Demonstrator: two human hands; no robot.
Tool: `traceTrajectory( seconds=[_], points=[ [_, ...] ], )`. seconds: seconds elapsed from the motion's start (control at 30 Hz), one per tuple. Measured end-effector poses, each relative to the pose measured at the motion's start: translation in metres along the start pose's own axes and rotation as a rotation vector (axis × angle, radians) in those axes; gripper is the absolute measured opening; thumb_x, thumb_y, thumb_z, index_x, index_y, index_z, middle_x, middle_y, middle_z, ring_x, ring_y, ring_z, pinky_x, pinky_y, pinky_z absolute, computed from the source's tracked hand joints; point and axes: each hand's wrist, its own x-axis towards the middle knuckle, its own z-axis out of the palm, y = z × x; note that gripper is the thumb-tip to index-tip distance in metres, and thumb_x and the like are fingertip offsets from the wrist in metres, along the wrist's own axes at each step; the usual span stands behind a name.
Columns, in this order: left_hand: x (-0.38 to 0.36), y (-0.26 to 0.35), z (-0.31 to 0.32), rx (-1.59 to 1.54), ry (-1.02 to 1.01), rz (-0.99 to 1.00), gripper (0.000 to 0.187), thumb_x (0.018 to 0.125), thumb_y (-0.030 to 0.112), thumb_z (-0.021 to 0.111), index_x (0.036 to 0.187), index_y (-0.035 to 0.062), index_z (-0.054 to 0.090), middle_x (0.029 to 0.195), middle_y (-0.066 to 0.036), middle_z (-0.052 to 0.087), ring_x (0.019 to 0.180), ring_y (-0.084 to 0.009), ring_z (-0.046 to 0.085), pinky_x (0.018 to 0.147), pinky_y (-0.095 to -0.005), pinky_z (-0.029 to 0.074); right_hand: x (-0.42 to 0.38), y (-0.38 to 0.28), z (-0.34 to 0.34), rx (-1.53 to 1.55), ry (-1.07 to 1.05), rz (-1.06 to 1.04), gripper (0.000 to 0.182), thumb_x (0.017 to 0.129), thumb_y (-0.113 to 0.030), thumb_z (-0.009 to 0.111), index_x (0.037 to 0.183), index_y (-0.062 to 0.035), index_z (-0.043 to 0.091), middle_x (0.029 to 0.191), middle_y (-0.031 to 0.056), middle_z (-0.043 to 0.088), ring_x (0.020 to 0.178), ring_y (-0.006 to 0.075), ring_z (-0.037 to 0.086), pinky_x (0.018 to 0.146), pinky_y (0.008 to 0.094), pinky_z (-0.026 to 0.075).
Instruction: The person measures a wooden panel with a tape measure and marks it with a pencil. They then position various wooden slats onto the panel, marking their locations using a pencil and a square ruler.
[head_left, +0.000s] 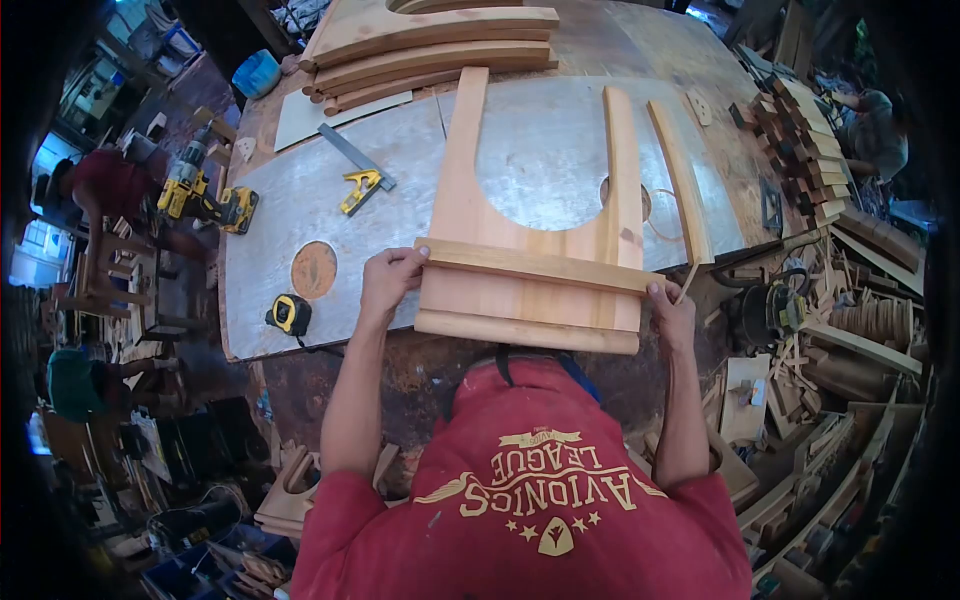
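A wooden strip [540, 267] lies crosswise over a U-shaped wooden panel [540, 300] at the near edge of the table. My left hand [390, 283] grips the strip's left end, thumb and fingers closed on it. At the other end my right hand [672, 308] holds the strip, and a thin stick [687, 284] shows beside its fingers. The panel has a rounded rail [525, 331] along its near edge and two arms pointing away from me. To its right a loose wooden strip [680, 180] lies on the metal sheet.
On the table are a yellow combination square [360, 190], a tape measure [290, 314], a cordless drill [185, 180] and stacked curved wooden pieces [430, 50]. Stacked blocks [795, 140] stand at the right edge. People work at far left [110, 180] and far right [875, 135].
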Motion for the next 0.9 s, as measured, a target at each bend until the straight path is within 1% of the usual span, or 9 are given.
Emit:
traceTrajectory(
  seconds=[0.07, 0.17, 0.23, 0.33, 0.47, 0.67, 0.77, 0.87, 0.9],
  points=[
    [-0.002, -0.001, 0.0, -0.009, -0.001, -0.003, 0.047, 0.089, 0.029, 0.079, 0.105, -0.0128, 0.064, 0.09, -0.015, 0.07, 0.078, -0.0184, 0.07, 0.067, -0.0284, 0.059, -0.001, -0.001, 0.001, 0.003, 0.002, 0.001, 0.034, 0.091, -0.032, 0.076, 0.108, -0.0035, 0.067, 0.065, -0.0095, 0.045, 0.047, 0.0017, 0.036, 0.042, 0.022, 0.027],
    [-0.002, 0.001, 0.001, 0.003, -0.003, 0.025, 0.047, 0.09, 0.03, 0.078, 0.108, -0.0114, 0.064, 0.09, -0.015, 0.07, 0.078, -0.0181, 0.07, 0.065, -0.0289, 0.058, -0.006, -0.007, 0.0, -0.006, -0.018, 0.016, 0.039, 0.09, -0.027, 0.077, 0.115, 0.0007, 0.069, 0.081, -0.0018, 0.064, 0.058, 0.0044, 0.049, 0.048, 0.0239, 0.034],
    [-0.006, 0.007, 0.002, 0.058, -0.008, 0.062, 0.048, 0.091, 0.032, 0.076, 0.111, -0.01, 0.065, 0.09, -0.014, 0.07, 0.079, -0.0166, 0.069, 0.063, -0.0293, 0.057, -0.005, -0.004, -0.001, -0.052, -0.02, -0.067, 0.034, 0.089, -0.029, 0.078, 0.105, -0.0002, 0.07, 0.077, -0.0023, 0.062, 0.057, 0.0055, 0.048, 0.048, 0.025, 0.035],
    [-0.006, 0.017, -0.007, 0.369, 0.013, 0.203, 0.055, 0.094, 0.046, 0.07, 0.102, -0.0084, 0.07, 0.075, -0.012, 0.068, 0.071, -0.0162, 0.068, 0.06, -0.0303, 0.056, 0.0, -0.009, -0.012, -0.198, 0.028, -0.092, 0.036, 0.089, -0.037, 0.077, 0.084, -0.0033, 0.067, 0.068, -0.0034, 0.057, 0.056, 0.0065, 0.046, 0.048, 0.0263, 0.034],
    [-0.005, 0.049, -0.013, 0.69, 0.023, 0.116, 0.08, 0.094, 0.068, 0.053, 0.07, -0.0062, 0.07, 0.052, -0.01, 0.056, 0.049, -0.022, 0.06, 0.051, -0.0342, 0.053, -0.01, -0.044, -0.014, -0.295, 0.004, 0.017, 0.053, 0.09, -0.052, 0.071, 0.062, -0.0085, 0.056, 0.058, -0.0053, 0.047, 0.054, 0.0063, 0.042, 0.048, 0.027, 0.031],
    [0.028, 0.051, -0.008, 0.788, -0.127, -0.24, 0.09, 0.093, 0.075, 0.044, 0.069, -0.0077, 0.068, 0.058, -0.013, 0.061, 0.049, -0.0229, 0.062, 0.048, -0.0353, 0.051, -0.001, -0.049, -0.017, -0.408, -0.136, 0.185, 0.06, 0.091, -0.059, 0.067, 0.06, -0.0089, 0.052, 0.059, -0.005, 0.044, 0.056, 0.0071, 0.042, 0.049, 0.028, 0.03],
    [0.032, 0.048, -0.01, 0.838, -0.161, -0.195, 0.09, 0.091, 0.077, 0.043, 0.074, -0.0063, 0.071, 0.064, -0.015, 0.065, 0.057, -0.025, 0.066, 0.054, -0.0333, 0.055, 0.007, -0.034, -0.016, -0.426, -0.138, 0.096, 0.056, 0.089, -0.054, 0.071, 0.065, -0.0069, 0.055, 0.061, -0.0044, 0.045, 0.058, 0.0081, 0.043, 0.052, 0.0296, 0.034],
    [0.023, 0.024, -0.018, 1.061, -0.046, 0.19, 0.079, 0.093, 0.07, 0.051, 0.084, -0.0055, 0.075, 0.071, -0.016, 0.069, 0.066, -0.0226, 0.069, 0.061, -0.0325, 0.056, 0.013, -0.007, -0.024, -0.507, -0.05, -0.066, 0.047, 0.088, -0.045, 0.076, 0.078, -0.0008, 0.065, 0.069, -0.0007, 0.056, 0.065, 0.01, 0.051, 0.06, 0.0296, 0.042],
    [0.018, 0.015, -0.017, 0.836, -0.061, 0.173, 0.074, 0.093, 0.066, 0.055, 0.088, -0.0051, 0.075, 0.072, -0.015, 0.07, 0.068, -0.0208, 0.069, 0.062, -0.0321, 0.056, 0.009, -0.002, -0.025, -0.46, -0.047, -0.046, 0.045, 0.088, -0.043, 0.077, 0.084, 0.0009, 0.066, 0.073, 0.0013, 0.059, 0.068, 0.0108, 0.053, 0.063, 0.0295, 0.044]
  ],
)
